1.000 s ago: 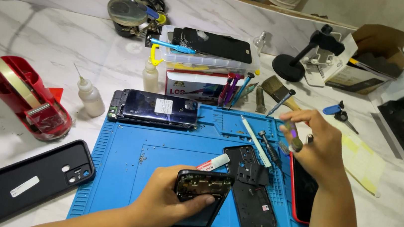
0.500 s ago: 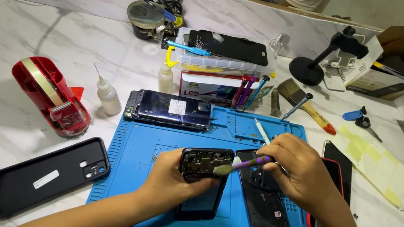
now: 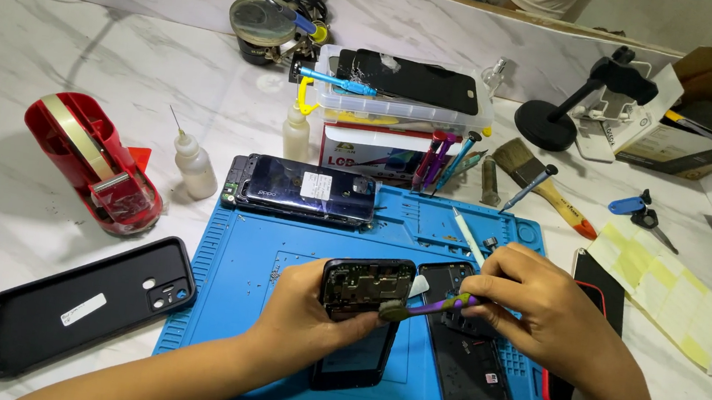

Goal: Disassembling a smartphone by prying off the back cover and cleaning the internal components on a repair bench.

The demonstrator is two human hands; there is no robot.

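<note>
Both hands grip: left (image 3: 299, 318) the opened black phone (image 3: 364, 291), right (image 3: 550, 322) a purple brush (image 3: 429, 306).

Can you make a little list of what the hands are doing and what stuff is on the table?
left hand: holds an opened phone tilted up over the blue mat
right hand: holds a purple brush, bristles on the phone's lower edge
under the hands: a phone frame lies flat on the mat
mat's top edge: a dark phone, face down
left of mat: black case, red tape dispenser, small squeeze bottle
behind: clear box of parts, paintbrush
</note>
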